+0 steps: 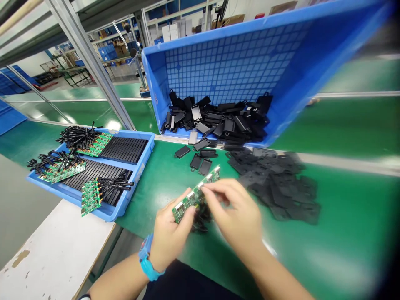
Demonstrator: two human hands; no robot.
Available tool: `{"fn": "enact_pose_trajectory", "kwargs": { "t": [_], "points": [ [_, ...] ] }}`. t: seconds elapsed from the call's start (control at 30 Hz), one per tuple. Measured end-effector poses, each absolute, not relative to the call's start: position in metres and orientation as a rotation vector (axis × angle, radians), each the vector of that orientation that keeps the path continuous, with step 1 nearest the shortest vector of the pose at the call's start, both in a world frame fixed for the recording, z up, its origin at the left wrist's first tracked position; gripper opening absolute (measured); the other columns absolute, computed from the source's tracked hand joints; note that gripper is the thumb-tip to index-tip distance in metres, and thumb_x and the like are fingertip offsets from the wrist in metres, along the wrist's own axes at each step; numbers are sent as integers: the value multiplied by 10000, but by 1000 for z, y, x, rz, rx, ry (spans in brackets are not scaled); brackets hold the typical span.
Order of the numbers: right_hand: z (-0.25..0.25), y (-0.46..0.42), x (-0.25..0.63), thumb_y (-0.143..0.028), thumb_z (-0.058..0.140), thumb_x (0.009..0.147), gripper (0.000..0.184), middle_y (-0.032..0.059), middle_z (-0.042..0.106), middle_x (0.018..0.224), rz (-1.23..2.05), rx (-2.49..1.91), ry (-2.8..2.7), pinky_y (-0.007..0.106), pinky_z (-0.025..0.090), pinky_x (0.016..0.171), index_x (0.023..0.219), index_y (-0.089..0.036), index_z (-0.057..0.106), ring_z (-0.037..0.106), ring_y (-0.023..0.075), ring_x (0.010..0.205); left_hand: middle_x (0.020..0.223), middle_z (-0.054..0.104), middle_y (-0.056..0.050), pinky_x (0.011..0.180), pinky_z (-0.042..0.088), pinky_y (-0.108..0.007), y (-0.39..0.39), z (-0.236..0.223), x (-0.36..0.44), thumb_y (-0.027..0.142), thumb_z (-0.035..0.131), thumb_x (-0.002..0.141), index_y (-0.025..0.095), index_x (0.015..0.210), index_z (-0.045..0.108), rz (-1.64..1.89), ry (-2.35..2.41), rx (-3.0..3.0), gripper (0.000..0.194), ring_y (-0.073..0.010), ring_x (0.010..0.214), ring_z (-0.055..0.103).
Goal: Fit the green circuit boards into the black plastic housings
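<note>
A green circuit board panel [196, 195] with white connectors along it is held tilted above the green bench. My left hand [173, 227] grips its near left end, thumb on one side and fingers behind. My right hand [236, 210] pinches at the panel's right part, thumb and forefinger together by a white connector; whether it grips the board or a small part there I cannot tell. Black cables [201, 221] hang under the panel, partly hidden by my hands. Beyond the panel lie several loose black plastic cases [205, 166].
A blue crate [218, 75] lies tipped on its side, with many black cases [215, 118] in it. Blurred black covers [278, 183] are heaped at right. At left, a blue tray [123, 208] holds black cases in rows and circuit boards [90, 196] with cables. A metal post [90, 58] rises behind it.
</note>
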State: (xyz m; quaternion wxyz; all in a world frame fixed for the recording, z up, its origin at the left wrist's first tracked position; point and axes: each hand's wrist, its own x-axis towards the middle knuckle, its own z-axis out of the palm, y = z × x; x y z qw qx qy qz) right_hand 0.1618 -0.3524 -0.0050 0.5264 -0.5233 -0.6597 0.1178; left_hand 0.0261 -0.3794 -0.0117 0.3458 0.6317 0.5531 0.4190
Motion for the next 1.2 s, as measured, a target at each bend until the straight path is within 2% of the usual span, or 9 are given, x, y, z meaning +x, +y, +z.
{"fn": "enact_pose_trajectory", "kwargs": {
  "t": [0.2,0.37,0.5,0.6,0.7,0.93,1.07,1.2],
  "points": [
    [0,-359,167,-173,483,801,142,-14,473,648,632,-1275,-1592,233,379,507,662,-191,503,442,109,548,1143,599,-24,869,457,-222,-379,-16,24,264,507,810,194,1150,554,1107,1495,1544,350,-162,1003,578],
    [-4,-352,174,-234,506,794,113,8,533,670,743,-1403,-1351,239,405,520,696,-189,537,496,129,585,1050,649,-27,850,476,-244,-379,-15,24,283,529,795,175,1134,567,1091,1483,1497,358,-185,998,583],
    [-9,-340,175,-255,561,762,91,15,559,674,789,-1422,-1223,244,425,519,716,-176,561,514,129,577,995,671,-14,816,489,-231,-381,-15,26,284,523,801,183,1149,555,1066,1472,1480,363,-163,915,617],
    [-12,-339,173,-249,595,751,97,4,571,690,764,-1373,-1143,239,442,520,814,-179,572,524,121,579,1016,662,-13,833,478,-230,-382,-15,27,279,520,804,187,1131,571,1070,1484,1502,344,-168,950,602],
    [-13,-343,173,-212,584,769,113,13,582,776,599,-1334,-1271,241,442,535,876,-199,621,521,114,600,1053,647,-17,864,459,-232,-382,-16,26,274,522,801,183,1110,587,1067,1489,1543,328,-178,1009,575],
    [-13,-349,174,-145,576,775,121,16,613,764,284,-1279,-1380,284,446,584,817,-221,660,553,146,666,1105,621,-28,895,450,-259,-384,-14,26,270,523,798,175,1070,613,1064,1502,1579,301,-201,1058,547],
    [-11,-348,176,-154,579,766,82,12,593,725,306,-1278,-1405,273,434,566,752,-208,639,530,139,635,1056,646,-17,889,454,-254,-385,-13,26,273,519,800,184,1014,641,1056,1483,1587,261,-196,1044,557],
    [-8,-351,181,-158,532,771,114,-3,523,671,409,-1351,-1495,253,408,542,669,-201,560,466,122,569,1071,639,-25,827,492,-248,-385,-16,26,292,531,793,187,1130,569,1081,1525,1512,355,-178,939,611]
  ]
}}
